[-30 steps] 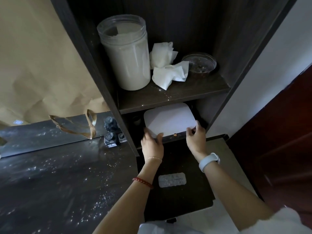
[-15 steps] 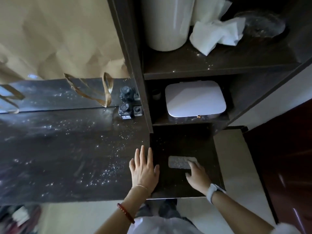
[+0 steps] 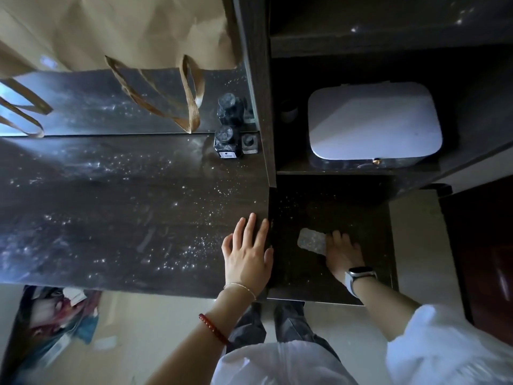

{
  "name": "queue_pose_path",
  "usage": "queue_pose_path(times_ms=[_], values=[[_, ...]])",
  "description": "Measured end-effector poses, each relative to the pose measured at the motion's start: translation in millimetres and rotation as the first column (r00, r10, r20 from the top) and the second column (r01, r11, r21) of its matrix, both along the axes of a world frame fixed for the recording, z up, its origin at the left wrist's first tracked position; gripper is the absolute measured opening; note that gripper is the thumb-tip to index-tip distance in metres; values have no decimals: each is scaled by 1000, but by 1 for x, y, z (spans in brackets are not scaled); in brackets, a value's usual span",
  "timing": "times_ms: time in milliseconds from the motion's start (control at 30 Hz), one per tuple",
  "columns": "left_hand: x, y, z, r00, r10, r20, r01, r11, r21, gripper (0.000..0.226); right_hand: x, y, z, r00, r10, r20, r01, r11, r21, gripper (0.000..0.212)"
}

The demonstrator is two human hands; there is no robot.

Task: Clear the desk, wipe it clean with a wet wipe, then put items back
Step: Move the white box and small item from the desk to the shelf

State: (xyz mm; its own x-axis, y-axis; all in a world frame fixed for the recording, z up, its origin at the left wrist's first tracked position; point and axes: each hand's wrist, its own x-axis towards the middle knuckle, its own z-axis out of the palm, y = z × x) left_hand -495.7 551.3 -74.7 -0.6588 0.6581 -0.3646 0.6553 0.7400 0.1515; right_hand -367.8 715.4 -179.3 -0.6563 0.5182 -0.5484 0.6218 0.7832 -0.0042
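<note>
The dark desk top point(image 3: 125, 218) is speckled with white dust. My left hand point(image 3: 248, 252) lies flat on its right edge, fingers straight and spread. To the right, on the lower dark surface point(image 3: 333, 207), a grey-white folded wet wipe point(image 3: 312, 241) lies flat. My right hand point(image 3: 342, 252) rests on the wipe's right end, fingertips on it. A white rounded box point(image 3: 374, 120) sits in the shelf compartment behind. Two small dark bottles point(image 3: 229, 141) stand at the desk's back right corner.
A brown paper bag point(image 3: 125, 29) with ribbon handles point(image 3: 191, 101) stands at the back of the desk. The dark shelf upright point(image 3: 258, 93) divides desk from compartment. Clutter in a bag point(image 3: 55, 315) lies on the floor at lower left. A dark red door point(image 3: 485, 259) is on the right.
Both hands left the white box in the shelf and came down. The left hand now lies flat on the desk edge and the right has reached the wet wipe, which has turned slightly.
</note>
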Motion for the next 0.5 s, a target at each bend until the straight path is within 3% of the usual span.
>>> queue_pose_path(times_ms=[100,167,267,333,500], values=[[0,1,0,1000,-8,0,8,1000,15,54,7,-4,7,996,-79,-43,78,996,-43,53],[3,2,1,1000,-3,25,2,999,54,53,15,-9,20,961,-174,-217,154,982,-109,56],[4,3,1,998,11,60,-15,997,71,57,26,-16,52,811,-255,-527,195,966,-167,62],[4,4,3,999,9,50,-14,996,87,57,30,-15,78,691,-236,-683,207,970,-126,64],[0,5,5,998,12,60,-17,996,91,58,22,13,144,470,-100,-877,332,941,71,57]])
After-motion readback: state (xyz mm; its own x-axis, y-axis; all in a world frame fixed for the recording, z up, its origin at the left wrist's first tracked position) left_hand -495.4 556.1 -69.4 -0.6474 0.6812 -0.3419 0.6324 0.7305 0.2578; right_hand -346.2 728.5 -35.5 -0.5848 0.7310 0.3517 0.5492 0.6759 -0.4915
